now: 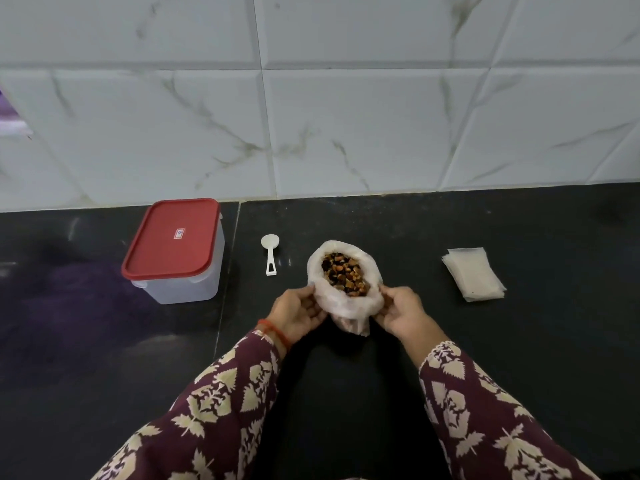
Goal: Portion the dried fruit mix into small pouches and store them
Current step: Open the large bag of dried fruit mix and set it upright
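Note:
A clear plastic bag (343, 306) stands on the black counter, its mouth rolled open over a brown and dark dried fruit mix (344, 273). My left hand (298, 315) grips the bag's left rim and my right hand (403, 313) grips its right rim. A white plastic scoop (270, 252) lies to the left of the bag. A stack of small clear pouches (472, 273) lies flat to the right. A clear storage box with a red lid (173, 237) sits closed at the left.
The black counter (519, 341) runs up to a white marbled tile wall (346, 116) behind. A purple object (10, 116) shows at the far left edge. A seam in the counter (227, 282) passes between the box and the scoop.

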